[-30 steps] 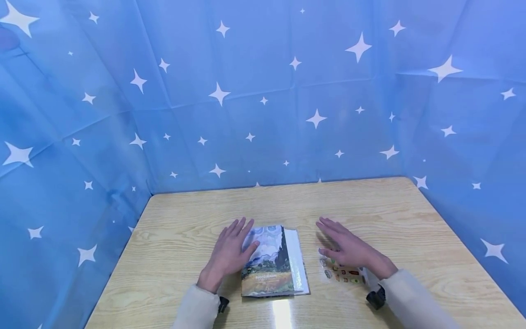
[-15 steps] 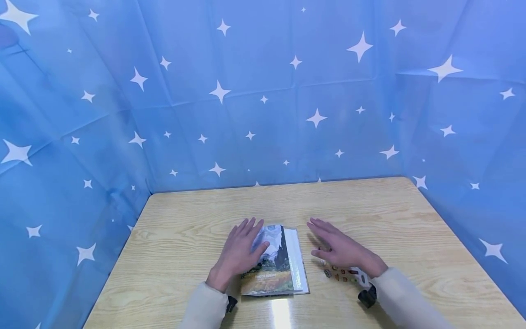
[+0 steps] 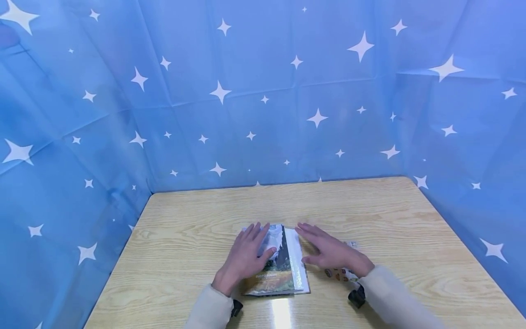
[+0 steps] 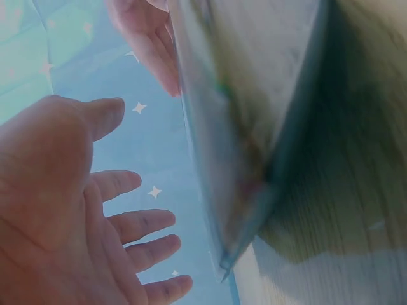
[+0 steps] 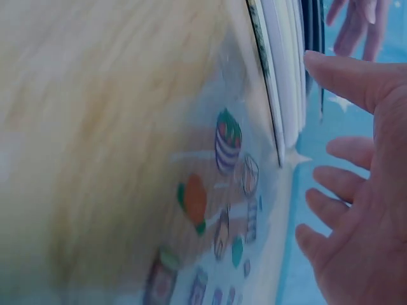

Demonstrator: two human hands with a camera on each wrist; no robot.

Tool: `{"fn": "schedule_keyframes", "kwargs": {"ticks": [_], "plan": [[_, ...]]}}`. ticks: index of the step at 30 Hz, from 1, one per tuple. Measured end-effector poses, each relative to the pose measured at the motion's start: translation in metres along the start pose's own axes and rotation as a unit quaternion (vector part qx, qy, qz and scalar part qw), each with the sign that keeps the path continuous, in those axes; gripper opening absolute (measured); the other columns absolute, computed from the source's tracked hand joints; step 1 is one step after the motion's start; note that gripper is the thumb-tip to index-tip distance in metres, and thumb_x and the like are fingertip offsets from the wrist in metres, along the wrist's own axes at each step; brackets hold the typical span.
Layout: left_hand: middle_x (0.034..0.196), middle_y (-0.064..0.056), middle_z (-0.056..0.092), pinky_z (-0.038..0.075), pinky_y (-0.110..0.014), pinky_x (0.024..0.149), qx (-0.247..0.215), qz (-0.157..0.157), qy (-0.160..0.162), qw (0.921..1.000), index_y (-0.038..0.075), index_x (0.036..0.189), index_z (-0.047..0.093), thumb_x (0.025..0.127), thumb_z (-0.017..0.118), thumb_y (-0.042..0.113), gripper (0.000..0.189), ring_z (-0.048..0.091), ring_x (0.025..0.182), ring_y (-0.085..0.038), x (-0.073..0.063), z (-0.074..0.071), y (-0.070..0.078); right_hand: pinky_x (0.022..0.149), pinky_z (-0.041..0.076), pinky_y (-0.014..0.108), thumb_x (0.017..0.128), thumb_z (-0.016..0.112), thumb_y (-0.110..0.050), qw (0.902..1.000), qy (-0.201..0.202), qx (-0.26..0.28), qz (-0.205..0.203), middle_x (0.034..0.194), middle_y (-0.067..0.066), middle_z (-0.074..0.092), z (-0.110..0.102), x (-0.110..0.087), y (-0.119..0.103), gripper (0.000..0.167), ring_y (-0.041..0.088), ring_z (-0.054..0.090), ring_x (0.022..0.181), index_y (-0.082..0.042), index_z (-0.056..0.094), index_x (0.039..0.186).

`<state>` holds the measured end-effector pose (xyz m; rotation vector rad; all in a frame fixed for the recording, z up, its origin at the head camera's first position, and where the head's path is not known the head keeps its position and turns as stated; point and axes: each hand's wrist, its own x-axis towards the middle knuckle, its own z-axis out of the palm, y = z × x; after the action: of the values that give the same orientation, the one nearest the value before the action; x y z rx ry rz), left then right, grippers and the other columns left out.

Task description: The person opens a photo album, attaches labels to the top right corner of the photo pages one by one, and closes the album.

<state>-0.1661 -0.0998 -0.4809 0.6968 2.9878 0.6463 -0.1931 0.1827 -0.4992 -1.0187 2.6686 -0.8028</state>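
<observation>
A photo album [image 3: 273, 276] with a painted landscape cover lies on the table, a pale strip showing along its right side. My left hand [image 3: 245, 256], fingers extended, is over the cover's left half and hides part of it. In the left wrist view, a gap shows between the left fingers [image 4: 149, 222] and the album [image 4: 254, 89]. My right hand [image 3: 328, 250] hovers at the album's right edge, its fingers straight and holding nothing. Beneath that hand is a clear sticker sheet [image 3: 340, 275] with small food pictures, mostly hidden by the hand and wrist.
The wooden table [image 3: 185, 228] carries a bright light reflection in front of the album. A blue curtain [image 3: 263, 123] with white stars hangs behind the table and along both sides. Dark straps [image 3: 356, 297] are on both wrists, below the pale sleeves [image 3: 394, 297].
My left hand has shifted right, further over the album cover. The right hand has moved left from above the sticker sheet to the album's right edge. The album has stayed in place.
</observation>
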Motion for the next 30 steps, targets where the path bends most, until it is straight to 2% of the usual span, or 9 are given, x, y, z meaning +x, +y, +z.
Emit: {"fn": "schedule_keyframes", "kwargs": {"ticks": [8,17,26,30], "plan": [[0.156,-0.022,0.035,0.025,-0.057,0.118,-0.004,-0.003,-0.019,0.9998,0.015,0.157,0.029,0.100,0.050,0.049,0.070,0.031,0.145,-0.040,-0.003,0.001,0.007,0.116,0.022,0.061,0.087,0.073,-0.036,0.9993,-0.036,-0.005,-0.013,0.162,0.019,0.021,0.009,0.008,-0.008,0.087,0.041,0.020,0.148,-0.004,0.029,0.155],[0.158,-0.021,0.032,0.026,-0.054,0.118,-0.016,-0.005,-0.040,0.9990,0.017,0.158,0.026,0.101,0.047,0.050,0.069,0.029,0.146,-0.038,-0.003,0.005,0.010,0.116,0.029,0.055,0.091,0.068,-0.042,0.9964,-0.084,0.007,0.013,0.165,0.013,0.015,0.012,0.011,-0.011,0.083,0.034,0.021,0.149,-0.011,0.028,0.157],[0.155,-0.024,0.036,0.028,-0.054,0.117,-0.014,0.011,-0.040,0.9990,0.015,0.158,0.026,0.102,0.048,0.048,0.069,0.033,0.144,-0.039,0.001,0.008,0.013,0.117,0.028,0.052,0.092,0.066,-0.046,0.9947,-0.099,-0.019,0.022,0.165,0.012,0.014,0.009,0.011,-0.010,0.083,0.034,0.019,0.150,-0.011,0.026,0.157],[0.154,-0.024,0.037,0.029,-0.052,0.117,0.000,0.006,-0.042,0.9991,0.016,0.158,0.026,0.102,0.048,0.049,0.069,0.034,0.144,-0.037,0.003,0.010,0.017,0.117,0.028,0.052,0.093,0.065,-0.046,0.9943,-0.099,-0.025,0.032,0.166,0.012,0.013,0.007,0.012,-0.010,0.083,0.034,0.018,0.150,-0.011,0.026,0.157]]}}
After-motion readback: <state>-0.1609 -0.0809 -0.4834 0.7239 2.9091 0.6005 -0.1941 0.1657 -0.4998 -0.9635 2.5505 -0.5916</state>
